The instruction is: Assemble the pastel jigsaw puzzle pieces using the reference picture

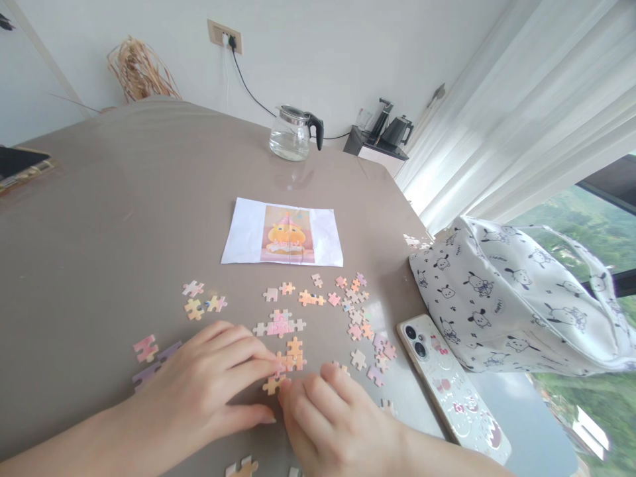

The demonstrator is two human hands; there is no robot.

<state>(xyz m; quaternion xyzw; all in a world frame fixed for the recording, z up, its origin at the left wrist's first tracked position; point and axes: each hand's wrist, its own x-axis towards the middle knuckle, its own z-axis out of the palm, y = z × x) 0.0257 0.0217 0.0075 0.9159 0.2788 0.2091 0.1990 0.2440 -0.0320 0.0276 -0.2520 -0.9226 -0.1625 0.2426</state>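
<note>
My left hand reaches in with its thumb apart from the fingers. Its fingertips rest on the left edge of a small joined cluster of orange and pink puzzle pieces. My right hand is curled closed just below that cluster, its fingertips at a yellow-orange puzzle piece; the fingers partly hide what they grip. Above the cluster lies a joined strip of pink and grey pieces. Beyond my left hand sit a pink piece and a purple strip, partly covered by it.
A paper with a printed cartoon picture lies behind the pieces. Loose pieces spread on the right. A phone and a white patterned bag stand at the right edge. A glass kettle is at the back.
</note>
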